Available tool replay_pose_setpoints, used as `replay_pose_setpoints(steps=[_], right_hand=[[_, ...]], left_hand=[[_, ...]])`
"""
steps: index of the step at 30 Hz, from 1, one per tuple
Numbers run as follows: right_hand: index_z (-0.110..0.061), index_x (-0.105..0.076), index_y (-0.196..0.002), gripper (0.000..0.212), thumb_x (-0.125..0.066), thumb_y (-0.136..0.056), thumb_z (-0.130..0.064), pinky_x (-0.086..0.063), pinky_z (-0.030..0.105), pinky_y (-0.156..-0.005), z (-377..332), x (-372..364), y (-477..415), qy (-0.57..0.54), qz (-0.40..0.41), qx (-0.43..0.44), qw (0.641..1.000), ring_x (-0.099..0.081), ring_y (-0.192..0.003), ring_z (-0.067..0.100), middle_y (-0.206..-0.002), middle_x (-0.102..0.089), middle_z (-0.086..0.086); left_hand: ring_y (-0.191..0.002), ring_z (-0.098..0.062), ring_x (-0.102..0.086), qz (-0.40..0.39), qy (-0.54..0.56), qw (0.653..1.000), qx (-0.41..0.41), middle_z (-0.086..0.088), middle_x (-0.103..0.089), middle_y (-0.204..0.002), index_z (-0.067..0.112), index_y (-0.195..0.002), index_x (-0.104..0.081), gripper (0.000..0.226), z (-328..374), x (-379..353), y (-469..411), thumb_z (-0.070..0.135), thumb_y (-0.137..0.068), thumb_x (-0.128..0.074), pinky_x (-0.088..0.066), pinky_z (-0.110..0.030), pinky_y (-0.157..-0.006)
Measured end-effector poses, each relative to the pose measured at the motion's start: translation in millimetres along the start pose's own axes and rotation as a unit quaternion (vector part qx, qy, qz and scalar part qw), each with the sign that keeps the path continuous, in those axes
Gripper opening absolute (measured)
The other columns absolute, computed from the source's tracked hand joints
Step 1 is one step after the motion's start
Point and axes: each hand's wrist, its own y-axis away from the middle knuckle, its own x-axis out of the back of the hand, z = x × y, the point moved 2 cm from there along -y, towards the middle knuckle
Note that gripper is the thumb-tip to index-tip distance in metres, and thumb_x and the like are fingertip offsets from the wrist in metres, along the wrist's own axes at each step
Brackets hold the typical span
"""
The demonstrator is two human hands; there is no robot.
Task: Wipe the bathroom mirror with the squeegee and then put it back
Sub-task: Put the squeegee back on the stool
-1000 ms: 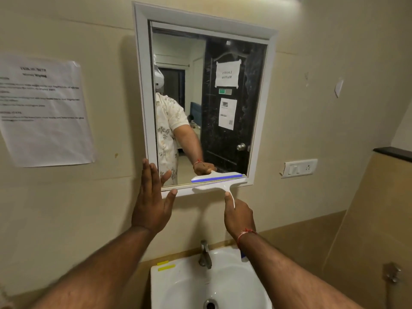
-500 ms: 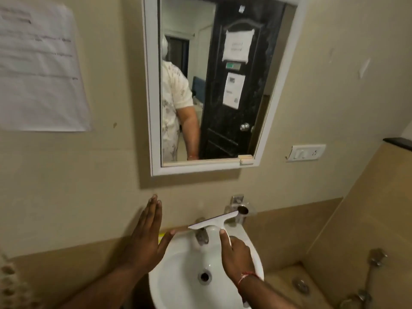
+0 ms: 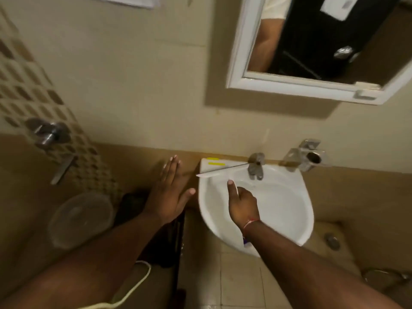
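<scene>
The right hand (image 3: pixel 242 204) is closed around the handle of the white squeegee (image 3: pixel 219 172), thumb extended up along it; the handle itself is largely hidden by the hand. The blade lies ahead of the knuckles, toward the wall, its long axis running roughly left to right over the back left rim of the white washbasin (image 3: pixel 305 197), one end near the tap (image 3: pixel 256 167), the other jutting just past the basin's edge. Two yellow tape strips (image 3: pixel 213 161) sit on the rim just behind the blade; judged as the likely resting place, so the return looks close to done. The left hand (image 3: pixel 168 194) is flat and open, holding nothing, beside the basin's left edge and farther from the tool. The mirror (image 3: pixel 316 41) hangs above, well apart. Beige tiled walls, a clear plastic bucket (image 3: pixel 81 219) at lower left.
</scene>
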Motion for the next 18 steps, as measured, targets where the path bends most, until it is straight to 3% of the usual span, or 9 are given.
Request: replay_pose_setpoints(steps=[3, 6, 9, 12, 16, 18], right_hand=[[-0.021, -0.065, -0.079, 0.064, -0.038, -0.109, -0.070, -0.049, 0.042, -0.087, -27, -47, -1, 0.005, -0.065, 0.033, 0.997, -0.069, -0.103, 0.039, -0.103, -0.079, 0.015], [-0.019, -0.077, -0.113, 0.061, -0.045, -0.108, -0.070, -0.052, 0.039, -0.096, -48, -103, 2, -0.009, -0.144, 0.047, 0.988, -0.070, -0.111, 0.033, -0.117, -0.079, 0.009], [-0.020, -0.071, -0.109, 0.045, -0.057, -0.107, -0.063, -0.056, 0.041, -0.096, -56, -156, 7, -0.017, -0.201, 0.057, 0.978, -0.071, -0.106, 0.028, -0.107, -0.075, 0.000], [-0.011, -0.067, -0.106, 0.039, -0.064, -0.108, -0.049, -0.059, 0.049, -0.095, -49, -210, 4, 0.021, -0.245, 0.063, 0.967, -0.072, -0.105, 0.035, -0.102, -0.074, 0.006], [-0.007, -0.067, -0.125, 0.035, -0.060, -0.112, -0.039, -0.048, 0.035, -0.093, -25, -281, -2, 0.062, -0.290, 0.047, 0.954, -0.069, -0.118, 0.040, -0.119, -0.073, 0.016], [-0.006, -0.064, -0.137, 0.039, -0.058, -0.114, -0.037, -0.047, 0.037, -0.094, -6, -328, -6, 0.081, -0.326, 0.032, 0.942, -0.066, -0.124, 0.038, -0.125, -0.070, 0.017]], left_hand=[[-0.178, -0.033, -0.009, 0.007, 0.003, 0.998, 0.059, -0.017, -0.009, -0.191, 0.003, -0.180, -0.017, 0.096, -38, 2, 32, 0.065, -0.113, -0.046, -0.019, -0.055, -0.143], [-0.177, -0.036, -0.014, 0.006, -0.024, 0.992, 0.122, -0.020, -0.014, -0.189, -0.001, -0.178, -0.021, 0.097, -78, 3, 70, 0.070, -0.114, -0.036, -0.014, -0.050, -0.145], [-0.177, -0.036, -0.013, -0.007, -0.053, 0.982, 0.183, -0.022, -0.012, -0.189, -0.002, -0.178, -0.019, 0.099, -112, -5, 112, 0.073, -0.114, -0.027, -0.016, -0.052, -0.144], [-0.176, -0.038, -0.017, 0.004, -0.065, 0.973, 0.221, -0.024, -0.017, -0.188, -0.004, -0.177, -0.022, 0.099, -137, -21, 145, 0.073, -0.115, -0.028, -0.017, -0.052, -0.144], [-0.175, -0.040, -0.019, 0.000, -0.056, 0.963, 0.262, -0.025, -0.019, -0.187, -0.004, -0.176, -0.024, 0.096, -158, -55, 186, 0.070, -0.117, -0.034, -0.025, -0.058, -0.141], [-0.174, -0.042, -0.022, -0.002, -0.049, 0.956, 0.290, -0.026, -0.021, -0.186, -0.005, -0.176, -0.026, 0.094, -173, -84, 213, 0.066, -0.117, -0.042, -0.030, -0.061, -0.138]])
